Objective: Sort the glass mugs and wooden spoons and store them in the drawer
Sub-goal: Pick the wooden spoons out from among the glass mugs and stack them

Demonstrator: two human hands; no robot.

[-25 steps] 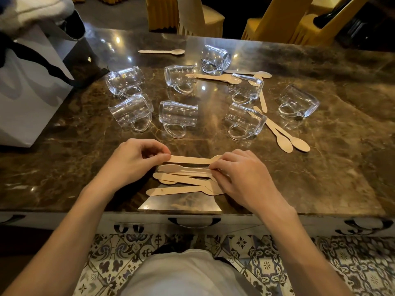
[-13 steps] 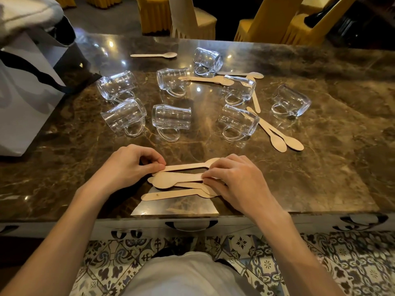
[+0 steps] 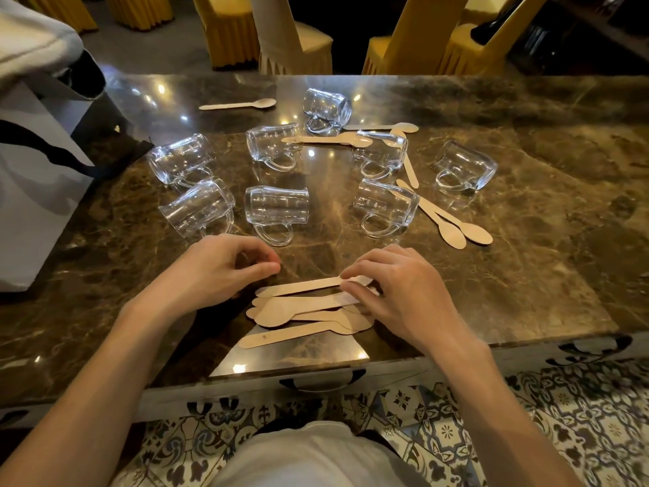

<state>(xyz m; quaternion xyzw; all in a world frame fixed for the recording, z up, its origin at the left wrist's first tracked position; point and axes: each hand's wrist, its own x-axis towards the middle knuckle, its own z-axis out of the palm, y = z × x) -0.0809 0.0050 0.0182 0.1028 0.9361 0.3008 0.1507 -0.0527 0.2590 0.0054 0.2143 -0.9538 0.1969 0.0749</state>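
Nearby glass mugs: lying tipped on the desk — crowding behind the spoon pile.
Right hand: grip pinching the top spoon.
Left hand: curling loosely, holding nothing.

Dark marble tabletop, glossy with ceiling-light reflections; yellow-skirted chairs at twelve o'clock; patterned tile floor at six.
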